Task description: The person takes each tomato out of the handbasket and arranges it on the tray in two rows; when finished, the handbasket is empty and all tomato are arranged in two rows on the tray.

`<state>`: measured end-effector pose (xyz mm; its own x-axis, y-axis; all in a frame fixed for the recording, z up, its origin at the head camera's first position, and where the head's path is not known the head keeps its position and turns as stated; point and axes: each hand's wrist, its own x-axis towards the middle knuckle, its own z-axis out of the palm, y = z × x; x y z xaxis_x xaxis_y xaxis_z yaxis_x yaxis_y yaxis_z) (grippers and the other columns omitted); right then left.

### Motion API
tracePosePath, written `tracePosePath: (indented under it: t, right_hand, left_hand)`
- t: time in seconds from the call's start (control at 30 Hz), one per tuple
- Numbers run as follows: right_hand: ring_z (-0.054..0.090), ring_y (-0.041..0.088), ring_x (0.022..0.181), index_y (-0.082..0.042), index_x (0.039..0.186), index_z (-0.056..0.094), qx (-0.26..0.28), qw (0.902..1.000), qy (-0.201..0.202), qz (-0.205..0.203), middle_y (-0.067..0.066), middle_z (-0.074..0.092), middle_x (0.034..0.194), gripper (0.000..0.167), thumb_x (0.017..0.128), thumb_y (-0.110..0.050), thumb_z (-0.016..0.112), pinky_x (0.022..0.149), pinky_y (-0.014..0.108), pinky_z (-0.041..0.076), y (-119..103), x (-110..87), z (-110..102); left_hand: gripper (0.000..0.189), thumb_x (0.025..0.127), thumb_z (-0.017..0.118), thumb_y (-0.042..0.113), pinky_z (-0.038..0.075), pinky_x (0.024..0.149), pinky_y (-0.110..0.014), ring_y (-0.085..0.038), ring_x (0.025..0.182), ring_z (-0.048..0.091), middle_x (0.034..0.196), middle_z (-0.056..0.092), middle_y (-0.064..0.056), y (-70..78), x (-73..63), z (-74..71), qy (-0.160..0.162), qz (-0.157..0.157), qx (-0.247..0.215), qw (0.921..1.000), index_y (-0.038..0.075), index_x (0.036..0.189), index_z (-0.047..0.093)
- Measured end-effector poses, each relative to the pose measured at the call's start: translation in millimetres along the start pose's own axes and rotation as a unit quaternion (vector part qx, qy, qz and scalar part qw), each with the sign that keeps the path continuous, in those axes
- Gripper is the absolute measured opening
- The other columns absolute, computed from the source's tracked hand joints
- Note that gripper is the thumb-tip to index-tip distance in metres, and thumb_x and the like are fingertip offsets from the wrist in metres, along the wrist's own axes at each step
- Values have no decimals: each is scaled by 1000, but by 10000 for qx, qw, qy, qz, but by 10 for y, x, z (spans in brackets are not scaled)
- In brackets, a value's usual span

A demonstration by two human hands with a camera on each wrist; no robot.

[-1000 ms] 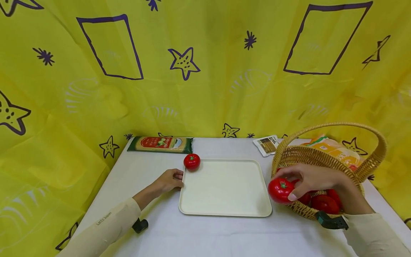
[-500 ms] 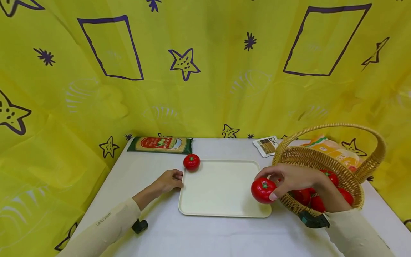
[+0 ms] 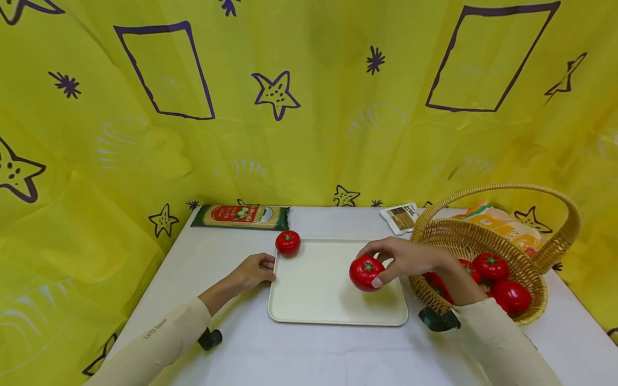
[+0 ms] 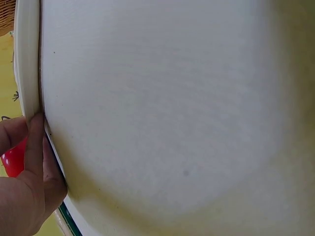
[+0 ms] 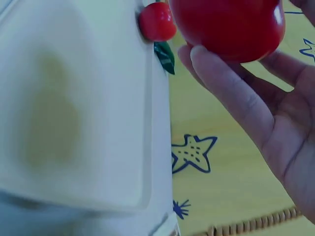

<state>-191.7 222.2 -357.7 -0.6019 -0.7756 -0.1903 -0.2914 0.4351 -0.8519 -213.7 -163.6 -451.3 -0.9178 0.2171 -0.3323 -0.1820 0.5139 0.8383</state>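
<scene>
On my feed, the right hand (image 3: 410, 256) grips a tomato (image 3: 364, 274) between thumb and fingers, above the right half of the tray (image 3: 314, 297). I see the left hand (image 3: 253, 271) pinching the tray's left rim. Another tomato (image 3: 287, 243) sits at its far left corner; to the right, the basket (image 3: 465, 234) holds more tomatoes (image 3: 512, 296). Behind lies a green packet (image 3: 246, 215).

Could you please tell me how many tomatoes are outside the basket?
2. One tomato sits at the far left corner of the tray; the held tomato is above the tray, in the right grip. Other tomatoes lie in the wicker basket, some partly hidden.
</scene>
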Motion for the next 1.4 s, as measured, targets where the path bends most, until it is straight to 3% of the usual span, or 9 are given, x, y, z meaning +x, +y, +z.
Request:
tracePosePath:
  t: [0.17, 0.6, 1.1, 1.4]
  right_hand:
    - [62, 24, 105, -6, 127, 62, -135, 9997, 130, -145, 8, 66, 119, 43, 88, -18, 75, 89, 36, 57, 23, 152, -16]
    - [60, 23, 107, -9, 129, 62, -277, 9981, 509, 207, 8, 65, 121, 47, 87, -24, 74, 93, 38, 53, 74, 429, -16]
    - [58, 25, 111, -12, 129, 62, 13, 9923, 1038, 672, 6, 64, 122, 48, 86, -29, 75, 92, 33, 53, 227, 669, 6]
    - [58, 26, 112, -6, 131, 59, 122, 9917, 1077, 684, 11, 64, 123, 52, 88, -31, 73, 91, 32, 52, 297, 816, 15]
  left_hand:
    - [51, 83, 72, -1, 60, 80, -28, -21, 93, 59, 110, 60, -14, 0, 8, -1, 63, -12, 111, 9999, -5, 131, 55]
    - [55, 83, 71, -3, 61, 79, -30, -22, 92, 60, 112, 59, -16, 43, -18, 5, 51, -23, -39, 10000, -5, 135, 53]
    - [56, 83, 69, -3, 62, 77, -30, -21, 88, 61, 113, 58, -16, 56, -26, 27, 47, -141, -146, 9998, -5, 135, 51]
    - [55, 82, 68, -4, 62, 76, -31, -21, 87, 61, 112, 58, -16, 29, -22, 22, 61, -140, -154, 9998, -5, 135, 52]
